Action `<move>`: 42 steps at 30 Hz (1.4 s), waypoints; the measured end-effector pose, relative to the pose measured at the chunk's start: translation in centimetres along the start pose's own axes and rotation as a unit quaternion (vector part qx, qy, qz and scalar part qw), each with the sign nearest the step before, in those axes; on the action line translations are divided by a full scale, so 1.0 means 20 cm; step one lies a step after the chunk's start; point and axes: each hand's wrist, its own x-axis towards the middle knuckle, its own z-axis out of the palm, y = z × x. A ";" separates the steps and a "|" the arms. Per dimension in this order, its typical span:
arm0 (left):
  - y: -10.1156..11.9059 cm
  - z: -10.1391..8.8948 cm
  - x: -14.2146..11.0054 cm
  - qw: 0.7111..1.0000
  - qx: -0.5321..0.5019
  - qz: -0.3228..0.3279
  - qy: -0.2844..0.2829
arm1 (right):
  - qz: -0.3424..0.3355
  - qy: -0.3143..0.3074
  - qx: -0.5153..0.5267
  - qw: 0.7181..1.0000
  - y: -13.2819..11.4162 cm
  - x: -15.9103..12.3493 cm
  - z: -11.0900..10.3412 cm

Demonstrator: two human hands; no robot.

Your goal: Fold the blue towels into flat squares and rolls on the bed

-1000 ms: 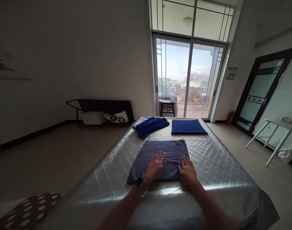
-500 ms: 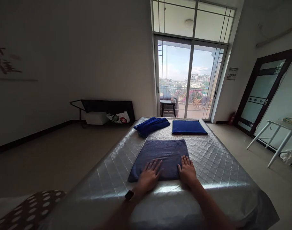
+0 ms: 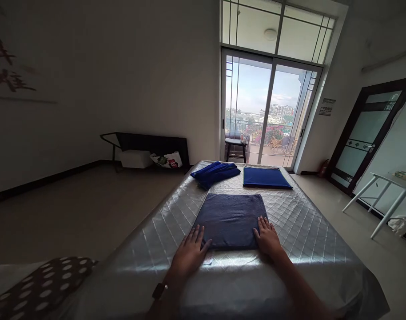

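A dark blue-gray cloth (image 3: 232,215) lies flat on a big table with a shiny silver cover (image 3: 312,235). It is folded into a neat, flat shape, with a few little wrinkles in the middle. The left hand (image 3: 189,253) lies over its near left corner, palm down. The right hand (image 3: 268,236) lies on its right side, close to the near corner, palm down too. Both hands are flat, with the fingers out straight, and neither one is gripping anything. There is a dark watch (image 3: 159,291) on the left wrist. Behind the cloth, farther away, a bunched-up bright blue cloth (image 3: 216,173) sits on the left. A flat, folded bright blue cloth (image 3: 267,178) lies on the right, apart from it.
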 end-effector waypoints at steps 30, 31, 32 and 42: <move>0.50 -0.01 0.16 0.984 0.002 0.173 -0.033 | -0.031 -0.010 0.045 0.998 0.03 -0.15 0.09; 0.42 -0.02 0.14 0.987 0.009 0.155 -0.042 | -0.031 -0.010 0.046 0.998 0.02 -0.15 0.08; 0.34 -0.02 0.13 0.989 0.017 0.136 -0.047 | -0.029 -0.010 0.046 0.998 0.02 -0.15 0.08; -0.18 0.04 -0.02 0.996 -0.006 0.085 -0.023 | -0.031 -0.007 0.041 0.999 0.03 -0.15 0.09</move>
